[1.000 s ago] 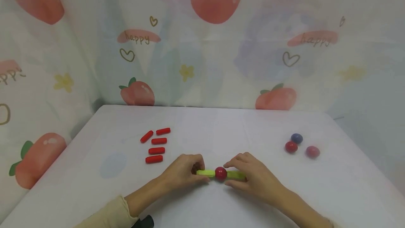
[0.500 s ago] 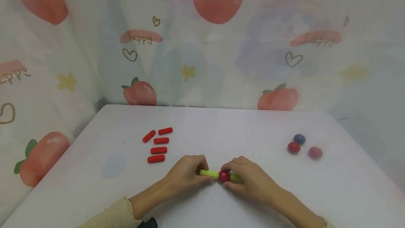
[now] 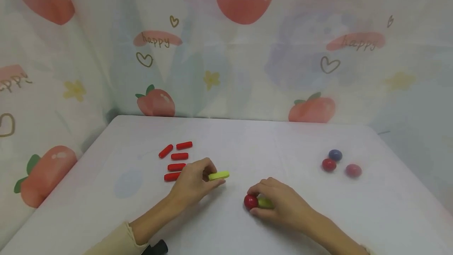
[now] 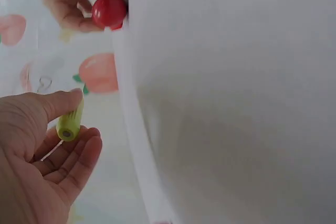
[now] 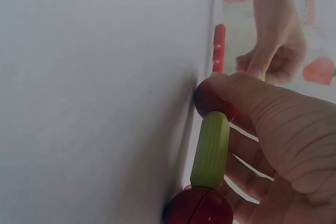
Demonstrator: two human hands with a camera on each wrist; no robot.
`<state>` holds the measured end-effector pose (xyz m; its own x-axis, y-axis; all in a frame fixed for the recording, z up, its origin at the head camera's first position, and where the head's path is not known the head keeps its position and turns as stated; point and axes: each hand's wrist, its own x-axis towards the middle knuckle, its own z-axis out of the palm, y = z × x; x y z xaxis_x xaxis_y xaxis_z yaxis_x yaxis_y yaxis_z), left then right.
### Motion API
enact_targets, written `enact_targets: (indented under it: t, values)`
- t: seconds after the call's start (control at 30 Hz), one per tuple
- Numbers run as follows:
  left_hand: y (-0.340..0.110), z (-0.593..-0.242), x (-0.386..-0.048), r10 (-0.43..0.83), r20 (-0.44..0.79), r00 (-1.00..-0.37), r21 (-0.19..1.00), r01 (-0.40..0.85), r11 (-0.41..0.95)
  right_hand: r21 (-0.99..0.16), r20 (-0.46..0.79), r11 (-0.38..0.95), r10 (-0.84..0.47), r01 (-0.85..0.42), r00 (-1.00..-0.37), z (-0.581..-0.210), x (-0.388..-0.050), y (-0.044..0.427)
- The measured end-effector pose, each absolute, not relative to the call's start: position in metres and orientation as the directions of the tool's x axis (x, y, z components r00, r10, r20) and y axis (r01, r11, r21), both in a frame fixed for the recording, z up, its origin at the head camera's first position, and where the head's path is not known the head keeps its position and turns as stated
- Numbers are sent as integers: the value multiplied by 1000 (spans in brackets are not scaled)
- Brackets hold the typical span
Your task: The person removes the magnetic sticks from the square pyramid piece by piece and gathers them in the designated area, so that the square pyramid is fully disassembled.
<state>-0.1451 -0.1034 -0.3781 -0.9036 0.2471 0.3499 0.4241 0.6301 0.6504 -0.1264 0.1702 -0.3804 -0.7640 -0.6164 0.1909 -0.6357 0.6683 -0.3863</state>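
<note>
My left hand (image 3: 191, 181) pinches a yellow-green rod (image 3: 219, 175), lifted off the table. In the left wrist view that rod (image 4: 69, 124) shows a small grey disc in its end, between thumb and fingers. My right hand (image 3: 283, 202) grips a red ball (image 3: 251, 201) with thumb and fingertips. A second green rod (image 5: 211, 150) joins that ball (image 5: 210, 99) to another dark red ball (image 5: 199, 206), seen in the right wrist view; my palm hides this far ball from the head view. A gap separates the two hands.
Several red rods (image 3: 179, 156) lie on the white table (image 3: 247, 145) at the left, the nearest partly behind my left hand. At the right rest a blue ball (image 3: 335, 155), a red ball (image 3: 329, 165) and a pink ball (image 3: 353, 170). A patterned curtain (image 3: 240, 70) hangs behind.
Earlier the left rod's end met the red ball. The left hand has since drawn its rod away, leftward and up. The right hand has closed around the ball and stays near its place.
</note>
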Motion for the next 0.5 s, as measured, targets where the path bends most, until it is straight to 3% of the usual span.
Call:
enact_targets:
  t: [0.17, 0.5]
  values:
    - [-139, -377, -146, 148, 417, -897, 675, 414, 610, -388, 246, 636, -626, -667, -740, -382, -127, 173]
    - [-208, -379, -146, 24, 488, -872, 605, 359, 710, -405, 253, 619, -632, -673, -733, -382, -127, 173]
